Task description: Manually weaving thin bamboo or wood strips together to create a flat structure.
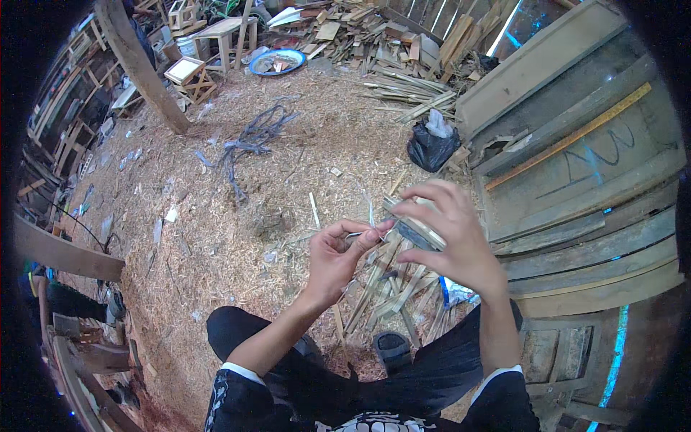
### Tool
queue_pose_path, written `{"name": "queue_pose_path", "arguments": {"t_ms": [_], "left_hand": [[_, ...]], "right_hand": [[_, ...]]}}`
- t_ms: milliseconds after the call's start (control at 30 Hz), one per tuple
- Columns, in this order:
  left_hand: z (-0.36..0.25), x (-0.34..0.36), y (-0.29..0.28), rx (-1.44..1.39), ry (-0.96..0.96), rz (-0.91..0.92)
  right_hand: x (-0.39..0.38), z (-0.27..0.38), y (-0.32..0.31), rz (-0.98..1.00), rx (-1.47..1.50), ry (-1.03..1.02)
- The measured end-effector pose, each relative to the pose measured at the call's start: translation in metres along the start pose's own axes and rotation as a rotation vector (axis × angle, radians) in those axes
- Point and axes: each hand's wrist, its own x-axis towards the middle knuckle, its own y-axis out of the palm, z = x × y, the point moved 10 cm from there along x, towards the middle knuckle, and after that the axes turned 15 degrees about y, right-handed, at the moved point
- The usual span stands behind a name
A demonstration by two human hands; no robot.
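In front of me, my left hand pinches a thin pale strip, its fingertips close to the end of a short wooden piece with a dark grey band along it. My right hand is curved around that piece, thumb below and fingers over the top. Whether the dark band is a blade or another slat, I cannot tell. Loose slats lie on the shavings beneath my hands, between my knees.
A black bag sits ahead to the right, beside leaning boards. Tangled grey strands lie on the shavings. A wooden post, stools, a blue-rimmed basin and scrap wood stand or lie farther back.
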Motion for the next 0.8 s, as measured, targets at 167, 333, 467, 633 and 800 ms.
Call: {"name": "queue_pose_path", "arguments": {"t_ms": [167,333,467,633,800], "left_hand": [[-0.001,0.002,-0.003,0.082,0.036,-0.052],[-0.030,0.015,0.004,0.207,0.197,0.042],[-0.063,0.036,0.021,0.344,0.312,0.212],[-0.024,0.035,-0.002,0.559,0.276,0.326],[0.009,0.018,-0.018,0.411,0.182,0.242]], "right_hand": [[-0.005,-0.012,0.039,0.048,0.105,-0.066],[0.001,-0.011,0.037,-0.014,0.285,-0.093],[0.001,0.001,0.023,-0.211,0.227,-0.225],[-0.011,-0.021,0.065,-0.201,0.116,-0.216],[-0.024,-0.036,0.077,-0.006,0.213,-0.118]]}}
